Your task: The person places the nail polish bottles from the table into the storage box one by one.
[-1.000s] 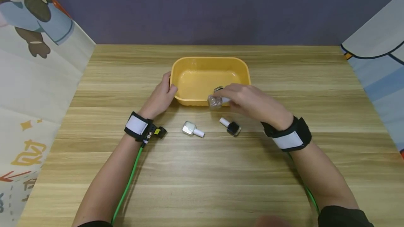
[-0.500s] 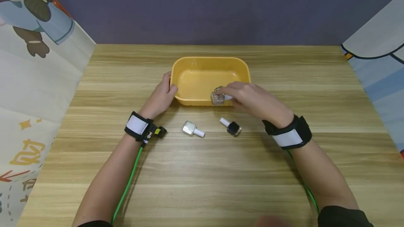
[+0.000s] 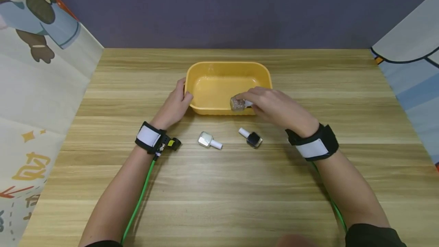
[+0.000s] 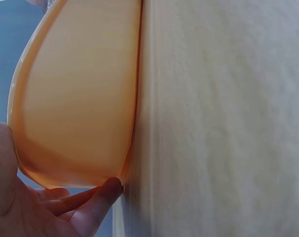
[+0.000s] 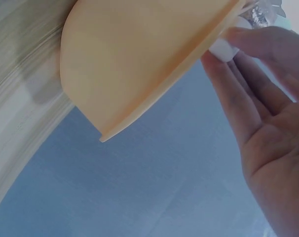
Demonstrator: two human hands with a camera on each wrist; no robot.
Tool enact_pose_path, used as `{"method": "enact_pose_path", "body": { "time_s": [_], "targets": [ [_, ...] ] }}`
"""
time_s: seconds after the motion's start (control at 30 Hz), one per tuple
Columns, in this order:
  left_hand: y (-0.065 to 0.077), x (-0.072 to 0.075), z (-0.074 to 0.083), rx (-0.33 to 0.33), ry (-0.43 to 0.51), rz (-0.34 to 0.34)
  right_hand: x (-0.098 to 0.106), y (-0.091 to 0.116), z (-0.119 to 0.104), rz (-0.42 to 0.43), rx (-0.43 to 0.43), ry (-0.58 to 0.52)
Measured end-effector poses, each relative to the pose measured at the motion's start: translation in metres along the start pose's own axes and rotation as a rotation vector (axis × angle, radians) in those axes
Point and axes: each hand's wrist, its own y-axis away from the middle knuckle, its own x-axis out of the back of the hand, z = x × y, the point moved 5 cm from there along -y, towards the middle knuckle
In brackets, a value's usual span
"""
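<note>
A yellow plastic basin (image 3: 228, 64) stands on the table. My left hand (image 3: 175, 104) grips its left end, thumb at the rim and fingers along the outer wall; the left wrist view shows the fingertips low on that wall (image 4: 80, 98). My right hand (image 3: 274, 108) pinches a glittery nail polish bottle (image 3: 237, 104) by its white cap (image 5: 223, 49), over the basin's near rim. Fingers hide part of the cap in the head view. On the table in front lie a white nail polish bottle (image 3: 205, 139) and a black nail polish bottle (image 3: 254, 140), both on their sides.
The wooden table (image 3: 219, 193) ends at a dark blue wall panel (image 3: 236, 10) behind the basin. Printed sheets stand at both sides. Each wrist wears a strapped band, with a green cable (image 3: 140, 197) running back along the left forearm.
My right hand has shifted the glittery nail polish bottle slightly right and away from me over the near rim, turning it a little. My left hand, basin and two lying bottles stay put.
</note>
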Motion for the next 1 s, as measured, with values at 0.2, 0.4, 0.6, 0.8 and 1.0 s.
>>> {"method": "enact_pose_path", "body": {
  "time_s": [0.2, 0.4, 0.6, 0.8, 1.0],
  "targets": [
    [0.001, 0.0, 0.001, -0.001, 0.0, -0.002, -0.001, 0.0, 0.001, -0.001, -0.006, 0.006],
    [0.0, 0.0, 0.001, -0.007, -0.001, -0.001, -0.002, -0.001, 0.004, 0.001, -0.004, 0.009],
    [0.001, 0.001, 0.0, -0.009, -0.001, -0.003, -0.003, -0.001, 0.006, -0.016, -0.021, 0.012],
    [0.0, 0.0, 0.0, -0.008, -0.002, -0.005, -0.005, -0.002, 0.01, -0.037, -0.053, 0.009],
    [0.0, 0.0, 0.001, -0.001, -0.002, -0.008, -0.01, -0.002, 0.017, -0.056, -0.067, 0.005]
  ]
}}
